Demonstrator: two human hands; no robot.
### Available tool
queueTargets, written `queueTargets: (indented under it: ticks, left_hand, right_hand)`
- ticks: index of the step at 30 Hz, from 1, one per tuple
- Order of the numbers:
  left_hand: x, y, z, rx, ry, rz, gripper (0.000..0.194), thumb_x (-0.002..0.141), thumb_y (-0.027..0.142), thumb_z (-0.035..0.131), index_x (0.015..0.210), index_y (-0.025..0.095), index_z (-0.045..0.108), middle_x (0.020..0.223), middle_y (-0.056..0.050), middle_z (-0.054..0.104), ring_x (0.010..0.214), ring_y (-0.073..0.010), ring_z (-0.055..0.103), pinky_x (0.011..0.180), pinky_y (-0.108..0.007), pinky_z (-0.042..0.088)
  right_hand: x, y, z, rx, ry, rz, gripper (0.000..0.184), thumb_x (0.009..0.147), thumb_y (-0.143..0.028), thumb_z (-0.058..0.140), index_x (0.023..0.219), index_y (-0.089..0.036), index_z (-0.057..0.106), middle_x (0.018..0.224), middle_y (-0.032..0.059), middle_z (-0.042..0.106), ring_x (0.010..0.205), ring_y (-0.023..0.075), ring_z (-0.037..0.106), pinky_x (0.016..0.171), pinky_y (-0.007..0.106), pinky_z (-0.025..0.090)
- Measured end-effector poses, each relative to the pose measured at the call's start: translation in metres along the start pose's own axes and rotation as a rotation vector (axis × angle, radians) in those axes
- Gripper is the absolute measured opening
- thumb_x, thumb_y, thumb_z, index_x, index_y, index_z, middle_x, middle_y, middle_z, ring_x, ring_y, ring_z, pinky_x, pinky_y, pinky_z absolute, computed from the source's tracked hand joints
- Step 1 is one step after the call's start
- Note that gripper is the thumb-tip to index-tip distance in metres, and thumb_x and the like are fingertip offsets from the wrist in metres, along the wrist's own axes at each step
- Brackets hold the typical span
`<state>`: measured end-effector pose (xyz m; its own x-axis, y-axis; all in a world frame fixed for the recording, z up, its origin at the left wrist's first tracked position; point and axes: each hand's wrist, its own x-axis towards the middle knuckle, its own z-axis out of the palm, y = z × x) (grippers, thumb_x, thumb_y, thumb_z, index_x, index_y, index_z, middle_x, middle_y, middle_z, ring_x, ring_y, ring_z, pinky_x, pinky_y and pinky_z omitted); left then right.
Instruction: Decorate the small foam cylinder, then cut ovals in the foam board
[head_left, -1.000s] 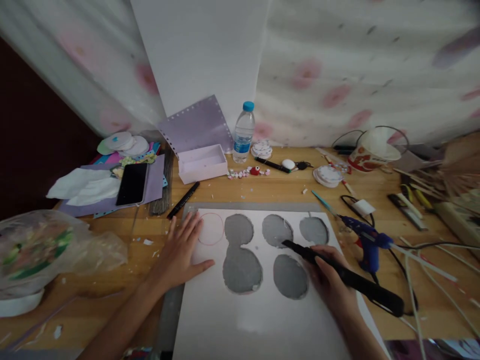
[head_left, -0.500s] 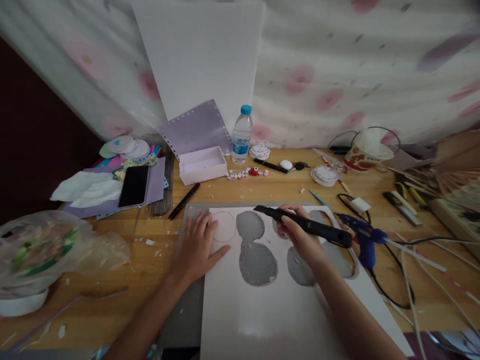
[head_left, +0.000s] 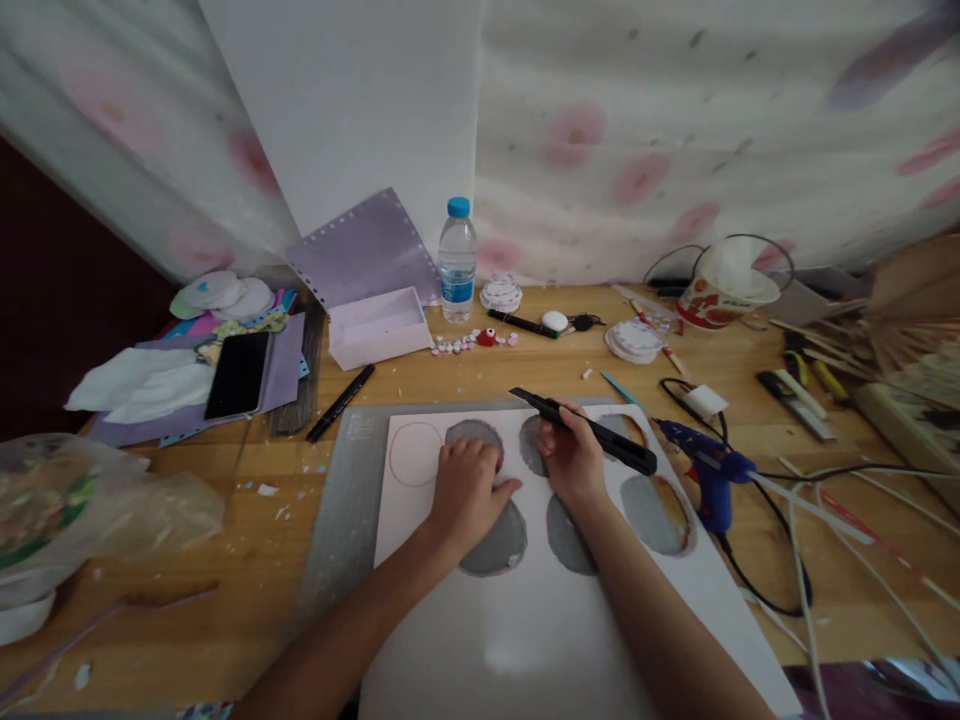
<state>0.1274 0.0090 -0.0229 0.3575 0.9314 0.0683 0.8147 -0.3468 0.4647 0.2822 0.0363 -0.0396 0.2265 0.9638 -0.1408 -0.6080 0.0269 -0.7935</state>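
Note:
A white foam sheet [head_left: 517, 640] with several round holes cut out lies on a grey cutting mat [head_left: 341, 500]. A red circle [head_left: 415, 453] is drawn at the sheet's top left. My left hand [head_left: 469, 490] rests on the sheet over the cut holes, fingers curled loosely and pressing down, just right of the red circle. My right hand [head_left: 574, 455] grips a long black cutting tool [head_left: 585, 430], its tip pointing up and left near the sheet's top edge.
A blue glue gun [head_left: 705, 470] with a cord lies right of the sheet. A black marker [head_left: 339, 403], white box [head_left: 379, 325], water bottle [head_left: 457, 260], phone [head_left: 238, 373], paper cup [head_left: 724, 295] and sticks crowd the wooden table. A plastic bag [head_left: 82, 500] sits far left.
My left hand slid right from beside the red circle onto the cut holes. My right hand with the black tool moved up and left toward the sheet's top edge.

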Motion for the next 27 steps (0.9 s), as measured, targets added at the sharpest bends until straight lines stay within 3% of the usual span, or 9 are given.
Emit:
queueTargets:
  ticks: [9,17,23,27]
  left_hand:
    - [0.013,-0.017,-0.012,-0.088,-0.070,-0.016,0.011,0.081,0.022,0.068,0.071,0.020,0.065,0.078,-0.001,0.069,0.083,-0.0212,0.062,0.076,-0.036,0.040]
    - [0.026,-0.039,-0.042,-0.171,0.004,0.018,0.013,0.088,0.023,0.056,0.079,0.018,0.064,0.080,-0.002,0.067,0.078,-0.0167,0.060,0.075,-0.030,0.044]
    - [0.019,-0.015,-0.026,-0.098,-0.089,0.027,0.015,0.077,0.034,0.072,0.076,0.020,0.068,0.084,-0.003,0.067,0.089,-0.0234,0.059,0.080,-0.038,0.040]
    - [0.018,-0.009,-0.014,-0.087,-0.137,-0.002,0.011,0.075,0.026,0.074,0.073,0.019,0.066,0.081,-0.003,0.066,0.087,-0.0237,0.059,0.078,-0.038,0.040]
  right_hand:
    - [0.008,-0.002,-0.007,0.114,0.023,0.068,0.019,0.068,-0.031,0.070,0.082,-0.023,0.060,0.056,-0.0052,0.056,0.041,0.0084,0.043,0.038,0.021,0.030]
    - [0.013,-0.003,-0.010,0.154,0.007,0.094,0.019,0.069,-0.032,0.069,0.076,-0.021,0.055,0.054,-0.0052,0.056,0.041,0.0073,0.043,0.038,0.019,0.033]
    - [0.011,-0.005,-0.008,0.172,0.024,0.107,0.020,0.068,-0.030,0.069,0.081,-0.021,0.058,0.054,-0.0051,0.057,0.040,0.0072,0.042,0.037,0.019,0.032]
    - [0.011,-0.004,-0.009,0.176,0.024,0.117,0.022,0.068,-0.031,0.070,0.082,-0.022,0.056,0.054,-0.0057,0.057,0.041,0.0070,0.044,0.037,0.017,0.032]
